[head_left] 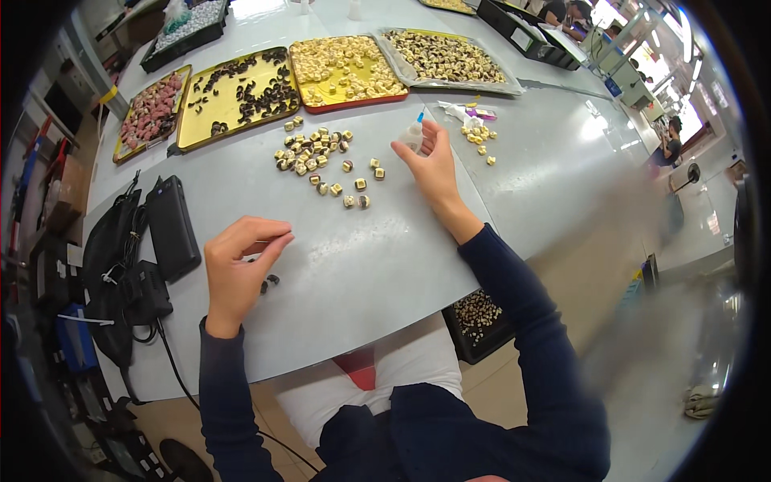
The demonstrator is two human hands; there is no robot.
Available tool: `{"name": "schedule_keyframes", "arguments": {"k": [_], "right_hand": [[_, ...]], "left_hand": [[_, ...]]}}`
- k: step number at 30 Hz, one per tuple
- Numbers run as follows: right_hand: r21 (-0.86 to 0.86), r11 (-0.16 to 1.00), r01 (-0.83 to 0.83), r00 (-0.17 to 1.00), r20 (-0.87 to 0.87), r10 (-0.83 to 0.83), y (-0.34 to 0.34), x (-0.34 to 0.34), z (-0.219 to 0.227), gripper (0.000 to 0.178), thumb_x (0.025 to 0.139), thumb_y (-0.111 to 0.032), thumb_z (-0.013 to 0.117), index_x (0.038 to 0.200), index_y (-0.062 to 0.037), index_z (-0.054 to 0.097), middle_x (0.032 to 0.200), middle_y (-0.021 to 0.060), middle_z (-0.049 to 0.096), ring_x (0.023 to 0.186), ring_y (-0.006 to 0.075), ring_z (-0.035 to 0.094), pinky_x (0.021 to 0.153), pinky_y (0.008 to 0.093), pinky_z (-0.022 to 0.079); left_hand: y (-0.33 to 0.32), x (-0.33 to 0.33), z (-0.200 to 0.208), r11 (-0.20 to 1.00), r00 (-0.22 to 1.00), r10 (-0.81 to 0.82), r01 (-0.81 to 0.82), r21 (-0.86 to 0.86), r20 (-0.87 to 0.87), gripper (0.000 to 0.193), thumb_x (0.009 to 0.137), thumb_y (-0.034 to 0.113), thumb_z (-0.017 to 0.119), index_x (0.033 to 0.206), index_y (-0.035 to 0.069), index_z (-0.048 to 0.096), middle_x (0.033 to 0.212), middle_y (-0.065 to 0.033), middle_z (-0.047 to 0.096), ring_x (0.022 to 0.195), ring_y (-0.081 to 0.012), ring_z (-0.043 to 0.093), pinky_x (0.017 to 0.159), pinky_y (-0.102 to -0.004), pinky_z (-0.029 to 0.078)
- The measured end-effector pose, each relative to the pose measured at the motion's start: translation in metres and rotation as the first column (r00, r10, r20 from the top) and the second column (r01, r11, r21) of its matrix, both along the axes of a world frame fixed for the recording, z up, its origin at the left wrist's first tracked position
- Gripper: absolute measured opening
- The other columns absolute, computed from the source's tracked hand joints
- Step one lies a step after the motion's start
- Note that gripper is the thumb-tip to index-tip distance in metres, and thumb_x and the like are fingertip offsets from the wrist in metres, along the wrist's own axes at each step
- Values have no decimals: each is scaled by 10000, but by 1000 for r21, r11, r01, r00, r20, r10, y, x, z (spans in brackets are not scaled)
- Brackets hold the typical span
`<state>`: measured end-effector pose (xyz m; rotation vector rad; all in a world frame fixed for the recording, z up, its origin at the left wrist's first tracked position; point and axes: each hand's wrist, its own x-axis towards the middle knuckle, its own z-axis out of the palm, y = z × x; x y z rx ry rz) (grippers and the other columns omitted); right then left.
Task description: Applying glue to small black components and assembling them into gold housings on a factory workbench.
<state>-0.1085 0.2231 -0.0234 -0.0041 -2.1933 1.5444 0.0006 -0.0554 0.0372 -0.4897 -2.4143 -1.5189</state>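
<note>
Across the surface (pixel 365 261), two-tone pieces (pixel 309 153) are lying clustered, apparently assembled; loose cream pieces (pixel 473 137) are seemingly awaiting work. Right fingers (pixel 434 132) are grasping a bottle (pixel 412 136); left fingers (pixel 261 226) are hovering, grip indeterminable.

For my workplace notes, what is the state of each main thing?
Left hand: fingers pinched together.
Blue-tipped bottle: held in right hand.
Two-tone pieces: loose on table.
Dark-piece tray: partly covered.
Cream-piece tray: mostly covered.
Plastic-lined tray: densely filled.
Black rectangular device: lying flat, power unclear.
</note>
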Motion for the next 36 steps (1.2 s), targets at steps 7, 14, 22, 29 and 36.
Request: {"name": "schedule_keyframes", "arguments": {"k": [7, 14, 22, 29, 36], "right_hand": [[82, 995, -54, 997, 50, 50, 10, -9, -9, 334, 813, -68, 645, 1095, 50, 512, 978, 96, 627, 922, 142, 600, 822, 242, 467], [-104, 983, -154, 980, -145, 139, 2, -3, 11, 315, 911, -175, 553, 1135, 37, 489, 976, 87, 627, 914, 143, 605, 811, 242, 464], [-598, 636, -487, 813, -43, 581, -4, 24, 45, 409, 946, -295, 470, 1232, -3, 458, 996, 72, 564, 880, 155, 592, 776, 266, 478], [-726, 418, -546, 705, -128, 698, -14, 36, 52, 343, 859, -249, 629, 1106, -57, 490, 1241, 129, 497, 936, 108, 533, 774, 241, 431], [-708, 458, -538, 671, -31, 741, -23, 49, 47, 429, 917, -424, 481, 1130, -54, 438, 1005, 86, 577, 606, 56, 440, 646, 185, 410]], "left_hand": [[7, 1, -8, 985, 989, -127, 116, 131, 81, 171, 754, -104, 626, 889, -8, 668, 915, -105, 631, 808, -155, 629, 713, -254, 545], [15, 4, -13, 962, 968, -222, 198, 188, 119, 185, 755, -101, 624, 902, 1, 673, 937, -111, 630, 833, -163, 625, 737, -260, 541], [27, 9, -19, 945, 947, -314, 305, 120, 67, 158, 718, -92, 656, 837, 4, 695, 933, -117, 658, 808, -162, 631, 702, -256, 524], [35, 14, -18, 888, 884, -380, 266, 376, 271, 192, 715, -93, 667, 887, -9, 677, 900, -102, 651, 798, -158, 637, 700, -252, 528], [35, 12, -18, 896, 890, -329, 188, 402, 317, 595, 665, -47, 748, 1200, 12, 496, 819, -80, 629, 807, -155, 643, 725, -259, 537]]}}
